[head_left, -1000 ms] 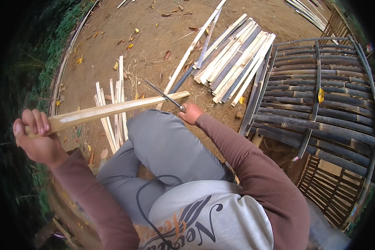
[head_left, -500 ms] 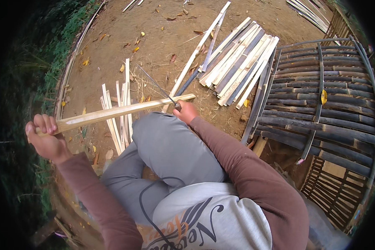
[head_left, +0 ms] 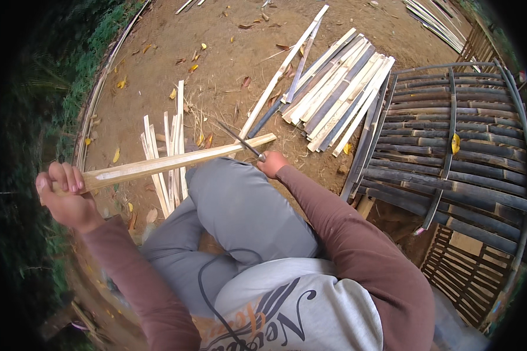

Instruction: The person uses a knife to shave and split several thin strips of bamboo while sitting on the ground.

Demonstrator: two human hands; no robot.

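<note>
My left hand (head_left: 64, 196) grips the near end of a long pale bamboo slat (head_left: 175, 161), which runs across my grey-trousered knee toward the right. My right hand (head_left: 270, 164) is closed on the handle of a thin dark knife (head_left: 240, 140); its blade lies against the slat's far end. Both arms wear brown sleeves.
Several split bamboo strips (head_left: 167, 149) lie on the dirt beyond my knee. A larger pile of slats (head_left: 334, 93) lies further out. A dark bamboo frame (head_left: 451, 152) stands at the right. Grass and a long pole (head_left: 99, 99) border the left side.
The slat's far end has tilted slightly upward and my left hand has dropped lower. My right hand with the knife has stayed near the slat's far end.
</note>
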